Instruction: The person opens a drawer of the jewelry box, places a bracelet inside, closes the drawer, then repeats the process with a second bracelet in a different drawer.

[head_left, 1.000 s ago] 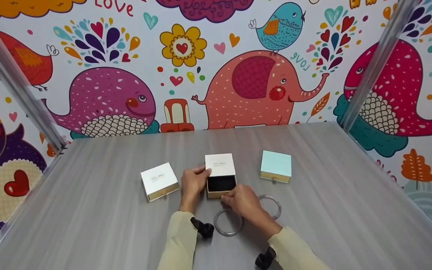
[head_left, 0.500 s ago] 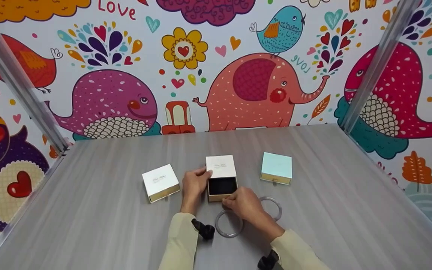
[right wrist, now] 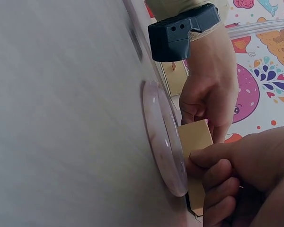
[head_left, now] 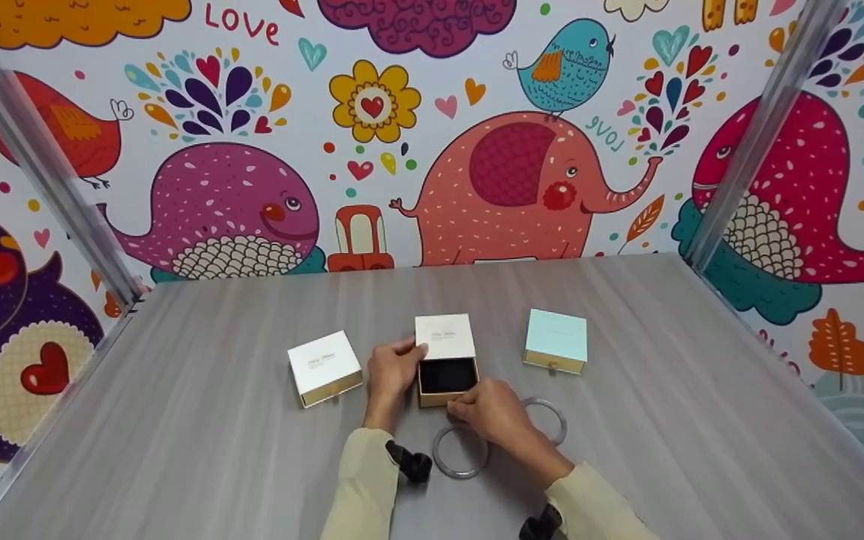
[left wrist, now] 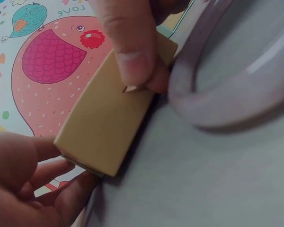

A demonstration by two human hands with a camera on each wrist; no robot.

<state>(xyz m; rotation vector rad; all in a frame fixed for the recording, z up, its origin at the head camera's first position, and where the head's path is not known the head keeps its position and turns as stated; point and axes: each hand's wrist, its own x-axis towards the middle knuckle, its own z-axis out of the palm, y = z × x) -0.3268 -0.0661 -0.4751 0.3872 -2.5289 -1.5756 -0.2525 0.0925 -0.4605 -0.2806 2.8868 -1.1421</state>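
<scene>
In the head view a white drawer box (head_left: 444,336) stands mid-table, its drawer (head_left: 448,376) pulled partly out and showing a black inside. My left hand (head_left: 392,371) grips the box's outer sleeve from the left side. With thumb and finger, my right hand (head_left: 498,412) pinches a small tab at the drawer's gold front (left wrist: 104,118), as the left wrist view shows close up. Just in front of the box lies a translucent pale bangle (head_left: 461,475). A second bangle (head_left: 561,424) lies right of my right hand and is partly hidden by it.
A white box (head_left: 325,364) with a gold front sits closed to the left. On the right is a closed mint-green box (head_left: 556,335). The grey table (head_left: 199,420) ends at walls with cartoon animals (head_left: 507,187) and metal posts at the corners.
The head view has shifted slightly, moving the whole scene a little down and right in it. Both hands keep their hold, and the drawer stands out about as far as before.
</scene>
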